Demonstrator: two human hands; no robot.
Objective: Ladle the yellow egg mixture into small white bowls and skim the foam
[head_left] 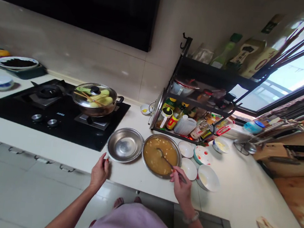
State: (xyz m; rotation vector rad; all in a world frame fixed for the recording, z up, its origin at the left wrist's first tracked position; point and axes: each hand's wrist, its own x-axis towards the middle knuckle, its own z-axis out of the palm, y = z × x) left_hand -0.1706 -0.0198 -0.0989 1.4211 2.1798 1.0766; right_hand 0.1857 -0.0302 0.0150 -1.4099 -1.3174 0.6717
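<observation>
— Two steel basins sit side by side on the counter [131, 175]. Which one is the person working in?

— The one at three o'clock, the soup basin [143, 153], full of yellowish-brown soup. The right hand [181, 188] is closed round the handle of a spoon [166, 160], whose bowl lies in the soup near the middle.

— And the left hand?

— The left hand [99, 172] grips nothing. Its fingers lie loosely bent on the counter's front edge, with the empty basin [125, 145] at about one o'clock from it, near but apart (as far as I can see from here).

— What's around them?

— Four small bowls cluster at three o'clock of the soup basin, and the nearest white bowl [189, 167] is just beside the right hand. At ten o'clock a lidded pot [95, 99] stands on the black hob [59, 118], with yellow and green food under the glass. At one o'clock a black rack [181, 64] holds bottles and jars.
</observation>
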